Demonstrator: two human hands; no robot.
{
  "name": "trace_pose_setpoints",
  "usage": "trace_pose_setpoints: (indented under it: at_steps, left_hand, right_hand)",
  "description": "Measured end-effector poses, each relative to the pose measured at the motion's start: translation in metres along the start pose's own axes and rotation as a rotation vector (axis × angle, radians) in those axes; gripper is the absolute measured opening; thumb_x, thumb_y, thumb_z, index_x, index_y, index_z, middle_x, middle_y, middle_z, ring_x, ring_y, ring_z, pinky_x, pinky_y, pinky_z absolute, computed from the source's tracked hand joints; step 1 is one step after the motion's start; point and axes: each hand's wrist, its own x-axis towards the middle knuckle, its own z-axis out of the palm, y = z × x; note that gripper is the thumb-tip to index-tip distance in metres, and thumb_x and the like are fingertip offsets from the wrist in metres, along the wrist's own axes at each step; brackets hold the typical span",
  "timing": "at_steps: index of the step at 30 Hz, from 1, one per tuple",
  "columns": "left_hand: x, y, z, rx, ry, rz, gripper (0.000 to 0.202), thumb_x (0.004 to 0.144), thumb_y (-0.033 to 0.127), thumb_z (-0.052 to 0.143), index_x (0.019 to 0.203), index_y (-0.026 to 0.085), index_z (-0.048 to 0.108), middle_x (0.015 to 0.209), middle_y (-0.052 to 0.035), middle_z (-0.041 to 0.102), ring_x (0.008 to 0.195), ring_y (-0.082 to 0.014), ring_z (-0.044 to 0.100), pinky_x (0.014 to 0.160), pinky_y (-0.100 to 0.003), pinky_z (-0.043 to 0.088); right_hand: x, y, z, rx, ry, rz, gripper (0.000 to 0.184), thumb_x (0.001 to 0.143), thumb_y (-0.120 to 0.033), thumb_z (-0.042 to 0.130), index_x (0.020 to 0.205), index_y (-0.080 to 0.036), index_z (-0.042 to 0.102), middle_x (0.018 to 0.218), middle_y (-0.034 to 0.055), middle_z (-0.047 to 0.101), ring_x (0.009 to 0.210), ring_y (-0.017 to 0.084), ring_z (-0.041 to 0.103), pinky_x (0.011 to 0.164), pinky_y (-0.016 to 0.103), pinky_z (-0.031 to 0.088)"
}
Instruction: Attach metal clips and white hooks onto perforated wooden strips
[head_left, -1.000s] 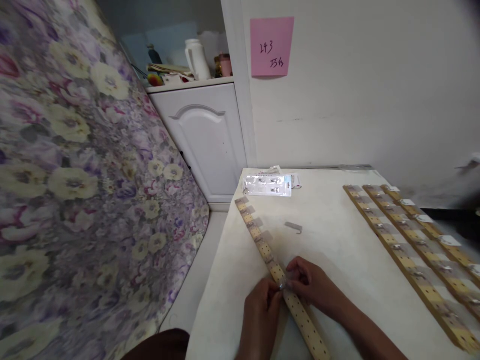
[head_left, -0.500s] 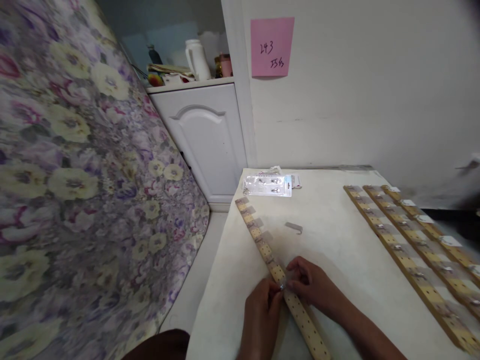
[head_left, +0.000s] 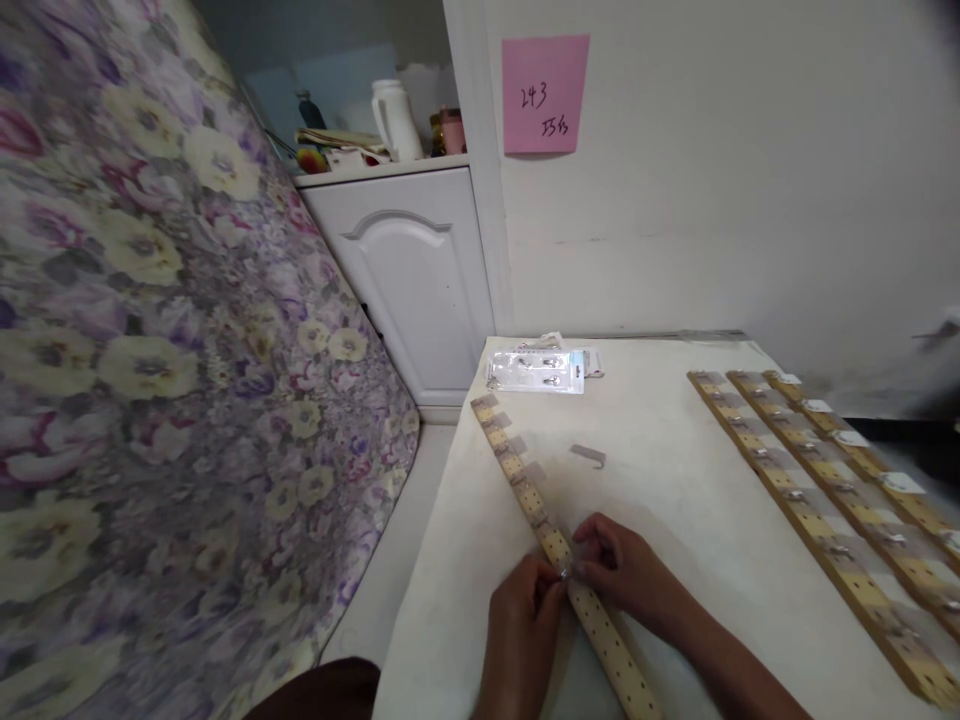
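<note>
A long, pale wooden strip with rows of small holes [head_left: 611,650] runs diagonally over the white table. At its middle, my left hand [head_left: 523,615] pinches a small shiny metal fitting [head_left: 564,574] between thumb and fingertips. My right hand [head_left: 626,565] is closed at the strip's right edge, its fingertips close to the same fitting; what they hold is too small and hazy to make out. Along the strip's far half sit several metal fittings with see-through tabs [head_left: 534,472] sticking out to the right. A small grey piece with a hooked end [head_left: 587,456] lies beyond my right hand.
Blister packs with metal hooks [head_left: 536,371] lie at the table's back left. More wooden strips with fitted tabs [head_left: 810,515] line the right side. A floral curtain [head_left: 187,380] hangs on the left, near a white cabinet [head_left: 409,290]. A pink note [head_left: 545,95] is on the wall.
</note>
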Motion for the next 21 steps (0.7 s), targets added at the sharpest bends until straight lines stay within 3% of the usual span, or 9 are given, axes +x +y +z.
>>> trace_pose_setpoints:
  at_steps: [13, 21]
  left_hand:
    - [0.0013, -0.0019, 0.0000, 0.004, 0.008, -0.002, 0.011, 0.078, 0.026, 0.052, 0.069, 0.020, 0.053, 0.065, 0.0034, 0.056, 0.064, -0.0135, 0.050, 0.060, -0.022, 0.037]
    - [0.0013, -0.0018, -0.0015, 0.010, 0.010, 0.041, 0.014, 0.080, 0.028, 0.051, 0.069, 0.020, 0.053, 0.066, 0.0033, 0.057, 0.064, -0.0139, 0.052, 0.059, -0.022, 0.037]
  right_hand:
    - [0.0042, 0.0017, 0.0019, 0.063, -0.006, 0.066, 0.020, 0.066, -0.014, 0.062, 0.083, -0.020, 0.055, 0.059, -0.0060, 0.053, 0.054, 0.010, 0.048, 0.050, 0.021, 0.034]
    - [0.0000, 0.0064, 0.0065, 0.139, 0.029, 0.054, 0.025, 0.068, -0.018, 0.063, 0.089, -0.020, 0.051, 0.064, -0.0067, 0.052, 0.047, 0.008, 0.050, 0.042, 0.019, 0.038]
